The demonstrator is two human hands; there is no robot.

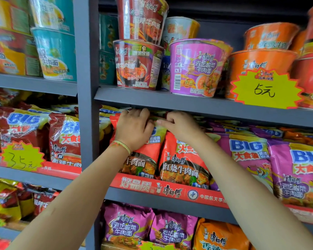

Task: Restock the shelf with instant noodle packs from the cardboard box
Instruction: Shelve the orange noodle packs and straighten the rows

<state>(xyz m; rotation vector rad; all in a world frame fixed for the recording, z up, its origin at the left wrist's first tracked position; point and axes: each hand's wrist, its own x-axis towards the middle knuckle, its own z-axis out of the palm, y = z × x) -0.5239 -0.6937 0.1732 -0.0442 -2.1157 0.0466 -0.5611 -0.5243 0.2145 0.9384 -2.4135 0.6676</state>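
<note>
**Tight fit under the shelf edge**

On the grey metal middle shelf [188,105], both my hands grasp the top of an orange-red foil noodle pack [143,154]: left hand [134,129] curled over its upper edge, right hand [179,126] pinching beside it. If I shove hard, I judge it could crumple or tip the neighbouring orange-red pack [182,165] forward. The cardboard box is out of view.

Both forearms are bare, no sleeves showing. A thin braided string bracelet [122,145], green-yellow with reddish strands, circles the left wrist.
</note>
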